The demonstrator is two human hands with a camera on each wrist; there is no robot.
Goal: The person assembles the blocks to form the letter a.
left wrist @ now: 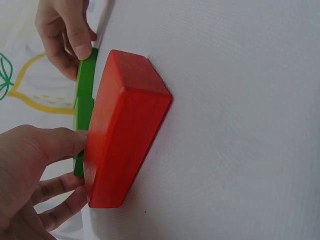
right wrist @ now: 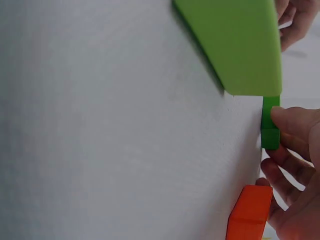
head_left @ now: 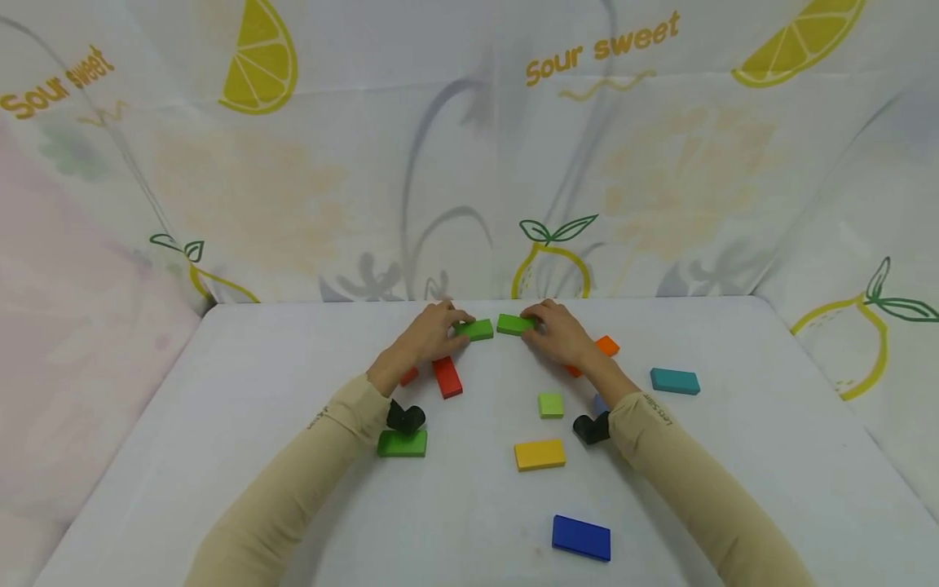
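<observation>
Near the table's far edge my left hand (head_left: 429, 334) pinches a green rectangular block (head_left: 480, 330) between thumb and fingers. My right hand (head_left: 561, 336) holds a second green block (head_left: 512, 324), its thumb on the near side, as the right wrist view shows. A small gap parts the two blocks' facing ends in the head view. A red block (head_left: 448, 378) lies just below the left hand and looms large in the left wrist view. Partly covered by the right hand and wrist is an orange block (head_left: 607, 346).
On the white table (head_left: 293, 359) also lie a teal block (head_left: 675, 381), a light green block (head_left: 550, 406), a yellow block (head_left: 540, 455), a blue block (head_left: 581, 538) and another green block (head_left: 402, 444). A printed cloth (head_left: 455, 163) hangs behind the far edge.
</observation>
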